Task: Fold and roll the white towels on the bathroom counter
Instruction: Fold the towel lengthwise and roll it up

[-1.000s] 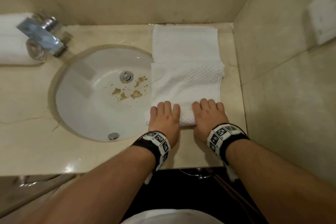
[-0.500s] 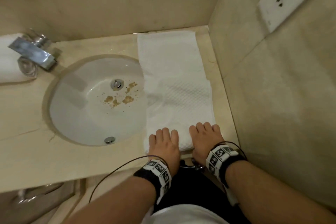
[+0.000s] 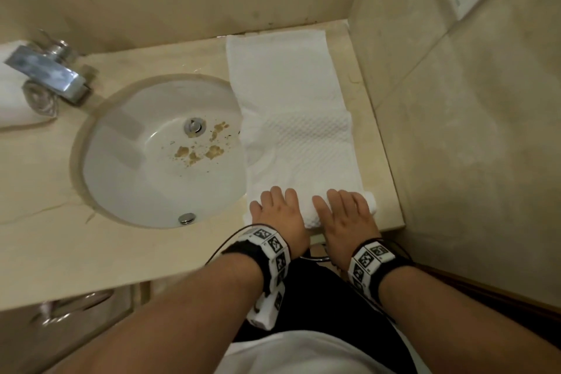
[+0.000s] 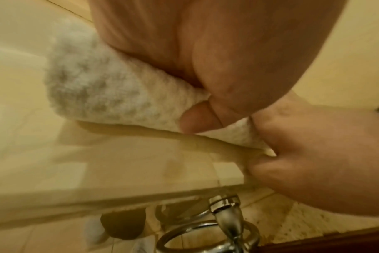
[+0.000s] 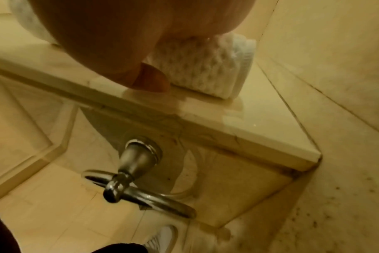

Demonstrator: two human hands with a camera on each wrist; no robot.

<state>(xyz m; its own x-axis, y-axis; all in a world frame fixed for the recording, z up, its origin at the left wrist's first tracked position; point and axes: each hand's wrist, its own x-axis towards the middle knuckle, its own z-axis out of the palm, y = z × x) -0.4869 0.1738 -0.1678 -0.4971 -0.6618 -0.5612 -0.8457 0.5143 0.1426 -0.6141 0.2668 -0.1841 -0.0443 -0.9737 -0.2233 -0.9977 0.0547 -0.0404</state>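
Note:
A long white towel (image 3: 294, 118) lies folded in a strip on the counter (image 3: 60, 252), to the right of the sink and reaching back to the wall. Its near end is wound into a small roll (image 3: 371, 200) by the counter's front edge. My left hand (image 3: 280, 212) and right hand (image 3: 343, 212) sit side by side on that roll, fingers laid over its top. From the left wrist, the roll (image 4: 93, 89) shows with my thumb (image 4: 197, 119) tucked against its near side. The right wrist view has the roll's end (image 5: 206, 73) sticking out past my right hand (image 5: 119, 34).
The white sink (image 3: 127, 191), with brown crumbs near its drain, is left of the towel. A chrome faucet (image 3: 45, 73) and another rolled white towel (image 3: 12, 100) are at the far left. A tiled wall (image 3: 455, 130) closes the right side. A chrome towel ring (image 5: 141, 193) hangs under the counter.
The towel's near end has gone from lying flat to a small roll under both hands. The hands now sit closer to the counter's front edge.

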